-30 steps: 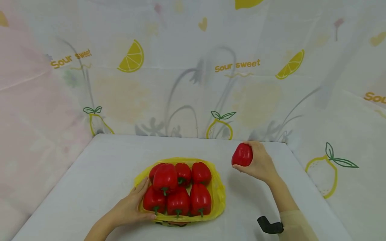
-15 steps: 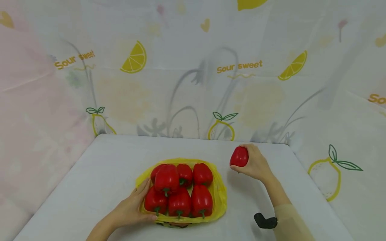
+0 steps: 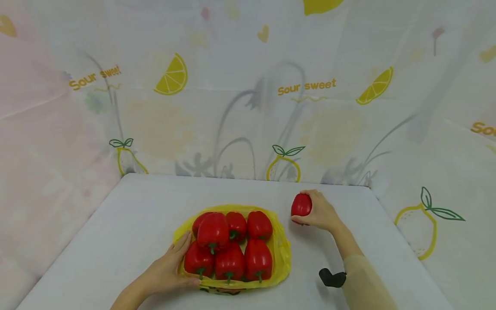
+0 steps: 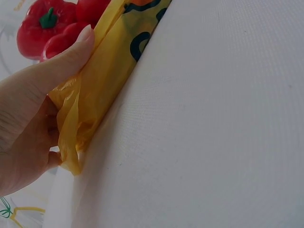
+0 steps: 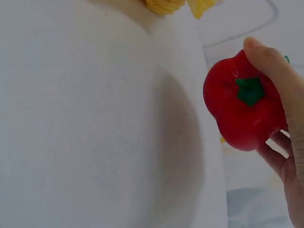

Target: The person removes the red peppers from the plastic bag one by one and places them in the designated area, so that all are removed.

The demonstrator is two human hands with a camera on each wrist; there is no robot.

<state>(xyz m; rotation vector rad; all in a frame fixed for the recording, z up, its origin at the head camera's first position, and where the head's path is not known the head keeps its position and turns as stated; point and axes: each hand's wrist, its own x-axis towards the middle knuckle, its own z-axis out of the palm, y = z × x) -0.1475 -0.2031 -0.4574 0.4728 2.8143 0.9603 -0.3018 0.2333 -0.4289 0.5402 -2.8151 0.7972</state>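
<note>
My right hand [image 3: 321,211] holds a red bell pepper [image 3: 301,205] above the table, to the right of a yellow plastic bag [image 3: 284,249]. The right wrist view shows the held pepper's green stem [image 5: 250,90], with the thumb along one side and fingers on the other. Spread open, the bag holds several more red bell peppers [image 3: 258,258], one lying on top of the others. At the bag's left side, my left hand [image 3: 168,267] grips its edge. Close up in the left wrist view, the thumb lies over the bag's rim [image 4: 92,90] and the fingers are partly hidden behind the plastic.
A white-covered table [image 3: 116,232] carries the bag. Behind it and at both sides hangs a pale cloth [image 3: 232,107] printed with lemons. A black curved piece [image 3: 332,278] sits by the right sleeve.
My right hand has moved left and down with the bell pepper, closer to the bag. The left hand stays at the bag's side, and the peppers in the bag lie as before.
</note>
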